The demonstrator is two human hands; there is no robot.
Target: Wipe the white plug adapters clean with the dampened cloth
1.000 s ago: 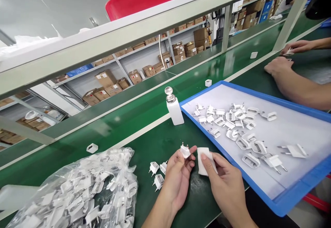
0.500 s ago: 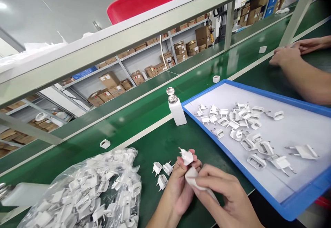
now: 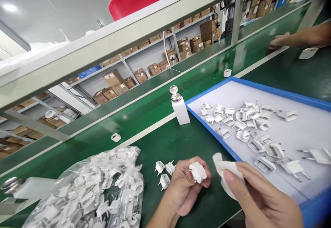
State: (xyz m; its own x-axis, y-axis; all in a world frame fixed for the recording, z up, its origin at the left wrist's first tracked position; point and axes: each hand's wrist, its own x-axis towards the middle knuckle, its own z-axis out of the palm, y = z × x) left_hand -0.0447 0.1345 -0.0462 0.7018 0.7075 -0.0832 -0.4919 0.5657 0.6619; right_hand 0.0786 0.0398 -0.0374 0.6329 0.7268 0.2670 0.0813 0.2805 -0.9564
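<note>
Between the thumb and fingers of my left hand is a white plug housing, its pins turned toward me. My right hand pinches a folded white wiping cloth, held apart from the housing, to its right. Several loose plug housings lie on the green bench just left of my left hand. A clear plastic bag full of similar housings spreads at the lower left. On the right, a blue-rimmed tray carries many more housings, scattered over its white liner.
A white pump bottle stands by the tray's left corner; another bottle is at the far left. White pieces lie on the green belt. A co-worker's arm reaches in at upper right.
My right hand has drawn the cloth away to the right, off the plug housing. My left hand has turned the housing. The co-worker's arm has reached out over the belt.
</note>
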